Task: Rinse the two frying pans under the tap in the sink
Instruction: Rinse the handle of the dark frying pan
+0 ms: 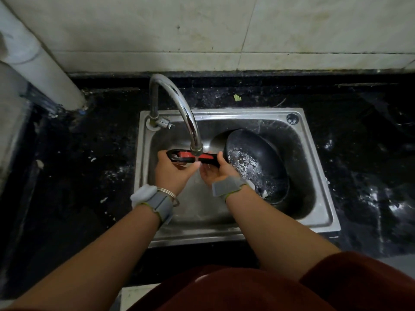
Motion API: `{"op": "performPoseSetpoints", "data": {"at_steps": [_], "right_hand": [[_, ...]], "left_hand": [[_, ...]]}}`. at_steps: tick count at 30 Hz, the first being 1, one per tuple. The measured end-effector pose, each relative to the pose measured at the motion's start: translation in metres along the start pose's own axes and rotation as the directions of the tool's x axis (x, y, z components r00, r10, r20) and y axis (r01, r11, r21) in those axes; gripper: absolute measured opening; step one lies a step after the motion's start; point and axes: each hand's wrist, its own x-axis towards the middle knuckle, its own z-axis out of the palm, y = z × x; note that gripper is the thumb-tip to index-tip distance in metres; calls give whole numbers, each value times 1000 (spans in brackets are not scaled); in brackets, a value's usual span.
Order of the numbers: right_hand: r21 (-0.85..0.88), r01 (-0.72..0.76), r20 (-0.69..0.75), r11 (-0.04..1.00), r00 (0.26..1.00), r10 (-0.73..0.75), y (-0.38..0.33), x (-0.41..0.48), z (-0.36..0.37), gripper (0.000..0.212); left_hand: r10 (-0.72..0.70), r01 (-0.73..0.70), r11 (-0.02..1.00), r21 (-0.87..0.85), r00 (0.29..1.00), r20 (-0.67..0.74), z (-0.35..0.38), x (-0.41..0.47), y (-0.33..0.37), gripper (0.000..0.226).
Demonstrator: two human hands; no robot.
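Note:
A black frying pan (258, 162) lies tilted in the right half of the steel sink (318, 176), its inside wet and speckled with foam. Its black and red handle (190, 157) points left and passes right under the spout of the curved chrome tap (179, 108). My left hand (173, 173) grips the handle's far end. My right hand (215, 173) holds the handle where it meets the pan, palm up. Water seems to run over the handle between my hands. I can only make out one pan.
Wet black stone counter (370, 153) surrounds the sink, with white splashes on it. A white pipe (45, 63) rises at the back left. A tiled wall (224, 30) stands behind. Both wrists wear grey bands.

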Motion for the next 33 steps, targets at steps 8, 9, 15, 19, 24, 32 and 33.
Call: {"op": "performPoseSetpoints", "data": {"at_steps": [8,9,15,19,24,32,33], "right_hand": [[-247,-100,-6,964,995,101,-8,-26,-22,38],[-246,-103,-1,964,994,106,-7,-26,-24,38],[-219,-105,-26,970,994,102,-9,-29,-22,38],[-176,-88,-29,980,996,85,-12,-31,-22,36],[-104,-39,-32,994,999,36,-16,-26,-20,28],[-136,-35,-12,990,999,34,-22,-32,-20,29],[-104,-41,-18,994,999,39,-23,-34,-20,27]], "left_hand": [[0,-5,1000,-18,974,-227,26,-26,5,65],[-4,-2,1000,-23,973,-231,27,-28,3,63],[-53,17,990,-138,962,-268,27,-24,2,35],[-77,15,981,-192,944,-321,29,-16,5,26],[-35,-3,990,-138,961,-276,26,-9,11,40],[175,-176,976,-127,984,-16,11,-20,16,23],[144,-148,976,-157,989,-34,12,-22,18,22]]}}
